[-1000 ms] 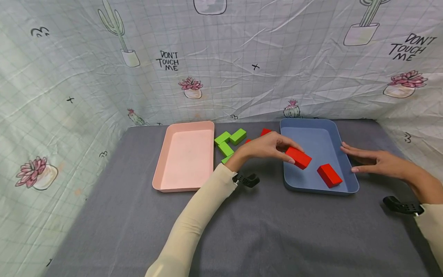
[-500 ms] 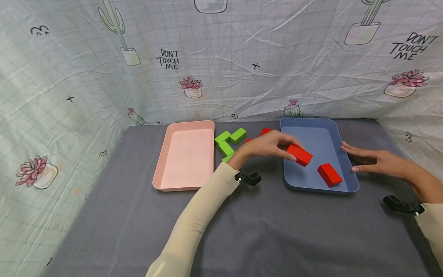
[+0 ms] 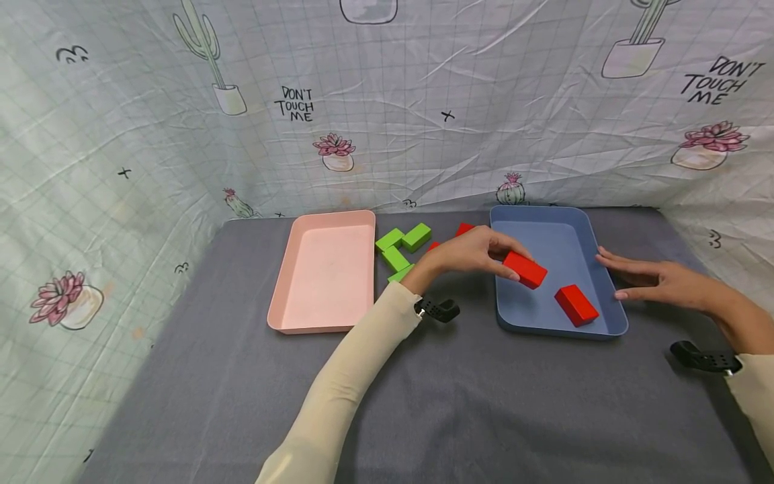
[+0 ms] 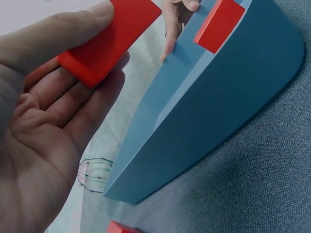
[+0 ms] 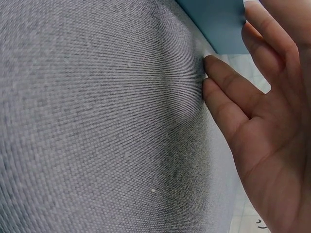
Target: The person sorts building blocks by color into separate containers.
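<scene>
Placing step, seemingly: left hand (image 3: 468, 254) pinches red rectangular block (image 3: 525, 270) over shallow blue plastic-looking tray (image 3: 553, 242), right hand (image 3: 662, 284) straight-fingered against its side; next likely calls for lowering, release.

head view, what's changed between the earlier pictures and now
The left hand has drifted slightly right with the red block it holds. Nothing was newly gripped or let go. The right hand, blue tray, the other red block in it and the pink tray stayed put.
</scene>
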Demonstrator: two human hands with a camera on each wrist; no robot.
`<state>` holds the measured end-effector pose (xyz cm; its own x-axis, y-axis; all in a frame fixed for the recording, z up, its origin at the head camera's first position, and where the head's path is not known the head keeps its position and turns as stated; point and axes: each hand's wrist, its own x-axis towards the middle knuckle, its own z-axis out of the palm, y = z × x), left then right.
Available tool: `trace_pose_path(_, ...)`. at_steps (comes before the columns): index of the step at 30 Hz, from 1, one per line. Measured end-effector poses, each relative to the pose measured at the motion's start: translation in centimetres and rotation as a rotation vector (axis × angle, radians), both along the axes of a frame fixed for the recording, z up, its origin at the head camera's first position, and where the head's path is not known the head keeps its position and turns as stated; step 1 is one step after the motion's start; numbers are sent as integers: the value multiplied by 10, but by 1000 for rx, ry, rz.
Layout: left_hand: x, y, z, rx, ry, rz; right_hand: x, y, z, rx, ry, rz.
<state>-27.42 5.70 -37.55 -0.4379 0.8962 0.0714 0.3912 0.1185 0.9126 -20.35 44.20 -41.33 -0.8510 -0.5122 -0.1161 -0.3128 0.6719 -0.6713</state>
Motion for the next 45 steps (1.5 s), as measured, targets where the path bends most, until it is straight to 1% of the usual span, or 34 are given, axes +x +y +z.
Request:
trace_pose_path(6,-2,4,-1,-12,14,12,1,0,0,12,-15,-17)
trace_pose_path(9,-4,7,-1,-33,47,17,1,-1,0,15,-19,-23)
trace_pose_path(13,-6,10,-2,-64,83,20,1,-1,0,18,-2,-20)
trace_pose_path(18,-8,13,-5,-77,85,20,1,1,-1,16,-2,-19)
trace_pose_path(25,-10,17,-9,-80,123,-15,-1,1,1,-13,-75,-29)
trace_pose_path(27,-11,19,-9,-77,138,-16,-2,2,1,-17,-76,-25)
trace_pose_path(31,-12,21,-9,-64,153,2,-2,2,0,-19,-80,-28)
trace_pose_path(35,-13,23,-8,-41,118,17,-1,1,1,-5,-79,-34)
trace_pose_path(38,-13,24,-7,-30,109,34,-2,0,2,-3,-80,-33)
trace_pose_path(41,-14,26,-7,-52,124,59,-2,0,4,-7,-78,-33)
trace_pose_path(45,-16,28,-6,-93,151,75,-1,0,4,-1,-73,-34)
